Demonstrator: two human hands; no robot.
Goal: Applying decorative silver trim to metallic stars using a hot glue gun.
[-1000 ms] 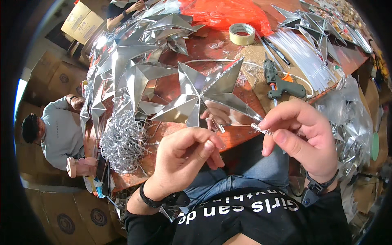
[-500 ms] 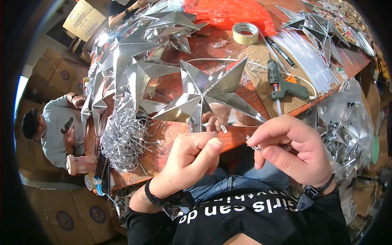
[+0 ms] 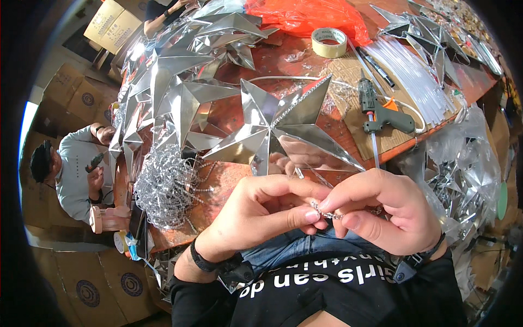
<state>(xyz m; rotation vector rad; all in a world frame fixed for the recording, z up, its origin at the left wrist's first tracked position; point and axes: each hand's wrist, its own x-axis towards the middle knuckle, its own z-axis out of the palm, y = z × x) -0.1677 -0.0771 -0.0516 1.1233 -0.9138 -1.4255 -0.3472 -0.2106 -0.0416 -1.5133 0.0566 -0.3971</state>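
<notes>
A short length of silver bead chain (image 3: pixel 330 216) runs between my two hands, low over my lap. My left hand (image 3: pixel 256 212) is closed, thumb and forefinger pinching one end of the chain. The rest of the chain runs into my right hand (image 3: pixel 389 210), whose thumb and fingers are bent around it and partly hide it. Just beyond my fingers, a shiny silver five-pointed star (image 3: pixel 271 128) lies on the red table, one upper arm edged with sparkling trim. To the left rests a tangled heap of silver bead chain (image 3: pixel 165 188).
A hot glue gun (image 3: pixel 384 113) lies on cardboard (image 3: pixel 354 128), beside clear glue sticks (image 3: pixel 408 76) and a tape roll (image 3: pixel 329 43). More silver stars (image 3: pixel 174 82) crowd the far left. A co-worker (image 3: pixel 79 169) sits at left. A plastic bag (image 3: pixel 463 147) hangs at right.
My left hand has moved right and up to meet my right hand, and its fingers now pinch the chain's end. The right hand has shifted only slightly.
</notes>
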